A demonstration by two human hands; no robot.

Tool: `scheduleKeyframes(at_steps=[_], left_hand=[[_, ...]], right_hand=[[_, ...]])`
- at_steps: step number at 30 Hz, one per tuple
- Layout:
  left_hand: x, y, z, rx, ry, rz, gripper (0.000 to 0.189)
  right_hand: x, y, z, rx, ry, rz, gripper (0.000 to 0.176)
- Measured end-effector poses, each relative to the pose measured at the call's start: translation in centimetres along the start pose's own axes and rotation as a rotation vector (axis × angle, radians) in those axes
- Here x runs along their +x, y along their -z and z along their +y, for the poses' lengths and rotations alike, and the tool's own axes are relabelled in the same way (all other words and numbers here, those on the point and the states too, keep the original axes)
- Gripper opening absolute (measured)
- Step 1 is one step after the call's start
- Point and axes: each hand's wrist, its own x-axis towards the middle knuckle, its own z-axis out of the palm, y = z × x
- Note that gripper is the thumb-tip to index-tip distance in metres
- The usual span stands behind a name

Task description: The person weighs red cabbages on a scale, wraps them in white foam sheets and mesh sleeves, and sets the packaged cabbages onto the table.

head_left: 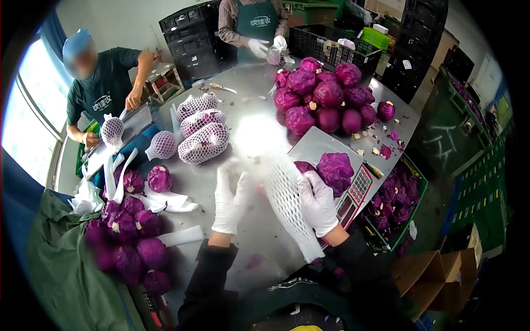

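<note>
My left hand, in a white glove, is raised over the metal table with thumb and fingers apart and nothing between them. The fingertips are blurred by glare. My right hand, also gloved, has its fingers closed on a long white foam net that hangs down towards the table's near edge. Just beyond it, a purple cabbage sits on the scale. Part of another purple cabbage shows above my right fingers; whether they touch it, I cannot tell.
Cabbages are heaped at the back and near left. Netted cabbages lie left of centre. A knife is farther back, another beside the scale. Two co-workers stand across the table. A crate is at right.
</note>
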Motion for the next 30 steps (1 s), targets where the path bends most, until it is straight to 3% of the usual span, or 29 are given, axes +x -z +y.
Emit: scheduleKeyframes(at_steps=[2,4,5,7,8,10,11,12,13,14,15,17,18,19,20,21,22,23,25,27,28,29,30], left_hand=[[0.9,-0.8,3.5,-0.087,-0.107,-0.007,0.017],[1.0,-1.0,6.3,-0.238,-0.005,-0.249,0.016],[0.9,-1.7,4.5,-0.347,0.009,-0.327,0.012],[0.2,-2.8,4.3,-0.184,0.031,-0.277,0.005],[0.0,-3.3,4.3,-0.285,0.101,-0.276,0.005],[-1.2,-4.3,4.3,-0.486,0.259,-0.274,0.009],[-2.0,-5.6,3.1,-0.245,0.036,-0.241,0.006],[-2.6,-6.1,3.6,-0.139,-0.115,-0.226,0.007],[-3.0,-6.3,4.0,-0.034,-0.268,-0.206,0.009],[-3.3,-6.2,3.6,0.007,-0.324,-0.19,0.011],[-3.5,-6.1,3.2,-0.141,-0.143,-0.163,0.011],[-3.6,-5.8,2.2,-0.422,0.226,-0.104,0.011],[-3.1,-5.2,1.4,-0.89,0.431,-0.219,0.015],[-2.3,-4.3,0.0,-1.27,0.487,-0.416,0.022],[-1.5,-3.6,1.0,-1.237,0.744,-0.404,0.027],[-0.4,-2.9,2.6,-1.19,1.001,-0.385,0.033],[0.6,-2.0,3.5,-1.384,1.089,-0.555,0.04],[0.0,-1.5,5.5,-1.401,1.084,-0.506,0.042],[-1.4,-0.9,7.9,-1.529,1.105,-0.515,0.048],[-4.3,-2.2,6.9,-1.898,1.273,-0.92,0.056],[-6.0,-2.5,5.9,-1.982,1.373,-1.037,0.06],[-6.5,-2.1,4.5,-1.987,1.529,-0.856,0.06],[-7.0,-1.6,3.1,-1.985,1.66,-0.656,0.061]], right_hand=[[-0.7,0.7,-0.9,-0.038,-0.013,-0.105,0.013],[-1.3,1.3,-1.4,-0.05,-0.03,-0.217,0.016],[-1.7,1.5,-1.4,0.123,-0.123,-0.244,0.017],[-2.2,2.1,-1.0,0.475,-0.299,-0.278,0.02],[-1.3,3.0,-0.7,0.538,-0.366,-0.353,0.031],[-1.1,2.7,-1.1,0.68,-0.411,-0.249,0.037],[-1.1,2.1,-1.0,0.668,-0.38,-0.203,0.042],[-1.2,1.5,-0.7,0.755,-0.367,-0.295,0.049],[-1.3,0.9,0.5,0.676,-0.354,-0.216,0.037],[-1.3,0.7,2.0,0.436,-0.176,-0.115,0.033],[-1.2,0.7,2.8,0.194,-0.004,-0.014,0.028],[-1.0,1.8,3.2,0.82,-0.225,-0.101,0.012],[-0.5,2.9,3.3,1.264,-0.281,-0.298,0.016],[-0.6,3.3,-2.6,1.162,-0.623,-0.169,0.026],[-0.7,2.7,-2.5,0.934,-0.781,-0.164,0.033],[-1.2,3.4,-1.5,0.898,-0.723,-0.254,0.039],[-1.7,4.1,-0.6,0.86,-0.66,-0.339,0.046],[-2.3,4.8,0.4,0.823,-0.592,-0.419,0.053],[0.0,7.5,0.2,1.376,-0.637,-0.573,0.057],[1.3,9.6,-0.7,1.337,-0.42,-0.368,0.063],[1.5,11.0,0.8,1.627,-0.446,-0.414,0.07],[0.9,10.8,-0.8,1.137,-0.506,-0.204,0.083],[0.1,10.7,-1.2,1.192,-0.546,-0.186,0.088]])
